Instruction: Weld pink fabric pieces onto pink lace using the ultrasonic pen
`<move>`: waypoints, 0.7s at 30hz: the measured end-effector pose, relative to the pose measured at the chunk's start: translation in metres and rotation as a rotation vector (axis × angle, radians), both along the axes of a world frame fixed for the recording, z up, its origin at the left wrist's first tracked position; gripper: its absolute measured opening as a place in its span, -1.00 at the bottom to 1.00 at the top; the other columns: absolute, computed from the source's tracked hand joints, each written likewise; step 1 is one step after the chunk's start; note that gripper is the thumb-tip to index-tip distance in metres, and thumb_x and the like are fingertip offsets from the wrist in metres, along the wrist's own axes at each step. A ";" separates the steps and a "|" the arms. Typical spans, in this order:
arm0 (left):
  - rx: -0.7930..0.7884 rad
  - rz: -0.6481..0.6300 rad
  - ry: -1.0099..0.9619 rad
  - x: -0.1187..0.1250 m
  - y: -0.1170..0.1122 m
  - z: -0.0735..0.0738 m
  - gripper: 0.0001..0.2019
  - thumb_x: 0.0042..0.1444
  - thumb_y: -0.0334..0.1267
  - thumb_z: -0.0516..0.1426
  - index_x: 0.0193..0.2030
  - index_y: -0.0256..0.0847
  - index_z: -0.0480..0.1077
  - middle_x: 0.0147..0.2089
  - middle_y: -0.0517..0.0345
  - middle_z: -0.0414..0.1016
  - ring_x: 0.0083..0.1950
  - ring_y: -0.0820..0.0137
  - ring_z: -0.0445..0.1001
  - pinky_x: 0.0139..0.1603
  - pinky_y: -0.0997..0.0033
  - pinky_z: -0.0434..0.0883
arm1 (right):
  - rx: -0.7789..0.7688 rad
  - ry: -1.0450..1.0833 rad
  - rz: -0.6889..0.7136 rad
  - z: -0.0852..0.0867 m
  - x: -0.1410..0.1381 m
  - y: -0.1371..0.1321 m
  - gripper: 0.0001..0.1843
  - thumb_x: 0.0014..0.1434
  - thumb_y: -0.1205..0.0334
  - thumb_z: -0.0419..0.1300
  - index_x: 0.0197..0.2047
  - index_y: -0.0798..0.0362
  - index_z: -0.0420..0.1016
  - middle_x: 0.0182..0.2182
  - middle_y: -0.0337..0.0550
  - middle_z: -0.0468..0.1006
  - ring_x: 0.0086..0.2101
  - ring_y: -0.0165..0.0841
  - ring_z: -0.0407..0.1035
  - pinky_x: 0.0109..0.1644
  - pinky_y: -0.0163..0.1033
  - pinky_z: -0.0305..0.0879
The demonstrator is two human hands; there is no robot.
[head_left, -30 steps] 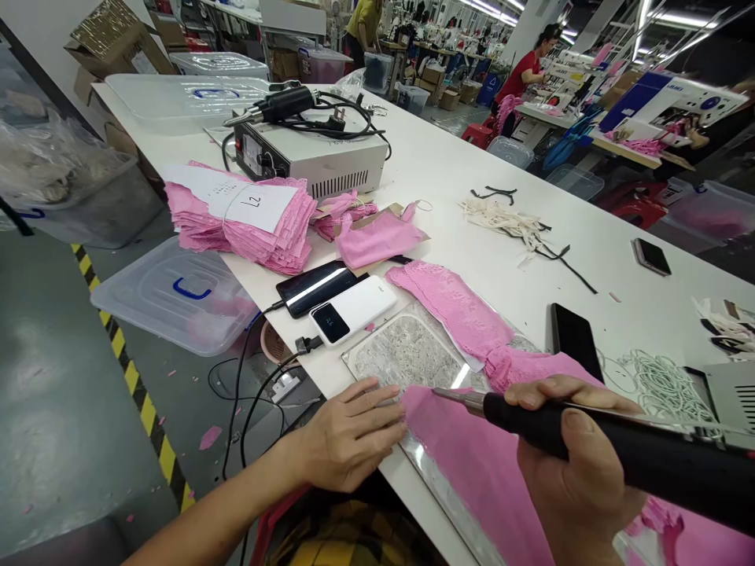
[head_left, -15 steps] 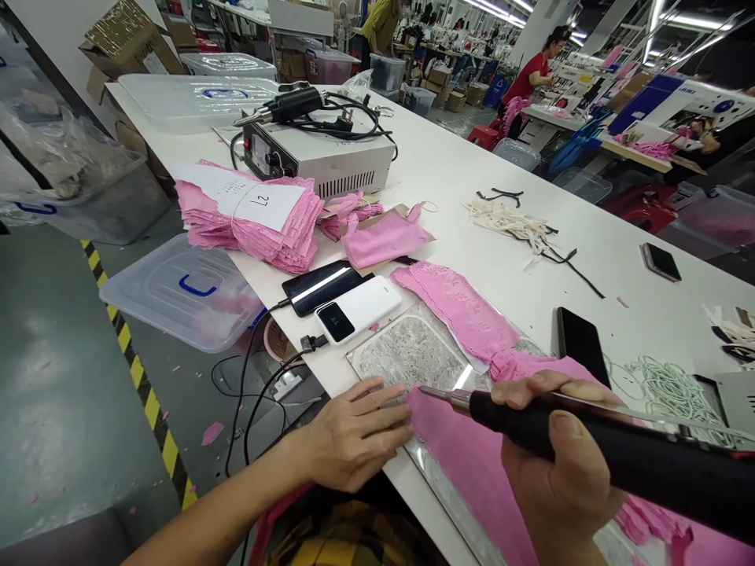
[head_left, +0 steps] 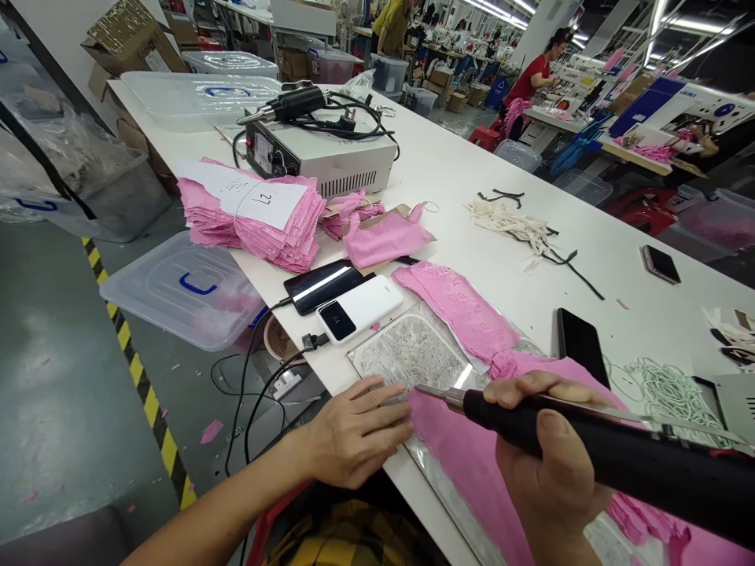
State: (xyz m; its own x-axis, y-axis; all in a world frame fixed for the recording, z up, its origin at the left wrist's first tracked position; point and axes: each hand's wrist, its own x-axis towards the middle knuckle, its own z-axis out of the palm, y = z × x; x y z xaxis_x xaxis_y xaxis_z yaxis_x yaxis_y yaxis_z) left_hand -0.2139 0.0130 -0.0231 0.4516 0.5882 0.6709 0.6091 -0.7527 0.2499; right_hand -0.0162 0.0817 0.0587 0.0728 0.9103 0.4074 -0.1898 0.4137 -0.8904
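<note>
My right hand (head_left: 548, 464) is wrapped round a black handheld cutting tool (head_left: 595, 452) whose metal tip (head_left: 436, 393) touches the edge of a pink fabric piece (head_left: 465, 448). That fabric lies on a scratched glass plate (head_left: 406, 354) at the table's near edge. My left hand (head_left: 354, 432) lies flat with fingers spread, pressing the fabric's left edge right beside the tip. A strip of pink lace (head_left: 460, 306) runs from the plate toward the table's middle.
A phone (head_left: 322, 284) and white power bank (head_left: 359, 308) lie left of the plate, another phone (head_left: 581, 342) to its right. Farther back sit stacked pink pieces (head_left: 253, 220), a control box (head_left: 322, 157), white trimmings (head_left: 510, 220). People work at distant tables.
The tool tip has slid a little to the left along the fabric edge, closer to my left fingers. My left hand has stayed in place.
</note>
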 end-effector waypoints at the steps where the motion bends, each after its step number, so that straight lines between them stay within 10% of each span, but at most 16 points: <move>1: 0.000 0.000 0.000 0.000 0.000 0.000 -0.72 0.25 -0.37 0.08 0.07 -0.33 0.42 0.11 -0.04 0.56 0.32 0.16 0.36 0.41 0.10 0.20 | 0.001 0.007 0.007 0.000 0.000 0.000 -0.82 0.05 0.24 0.29 -0.31 0.01 0.33 -0.39 -0.31 0.42 -0.48 -0.42 0.37 -0.36 -0.12 0.49; 21: 0.005 0.029 -0.001 0.000 -0.002 -0.001 -0.69 0.21 -0.39 0.06 0.09 -0.26 0.40 0.07 -0.03 0.59 0.31 0.20 0.39 0.37 0.11 0.26 | -0.019 0.021 0.042 0.000 -0.003 -0.008 -0.82 0.08 0.22 0.27 -0.25 0.00 0.34 -0.36 -0.29 0.41 -0.46 -0.43 0.37 -0.33 -0.12 0.49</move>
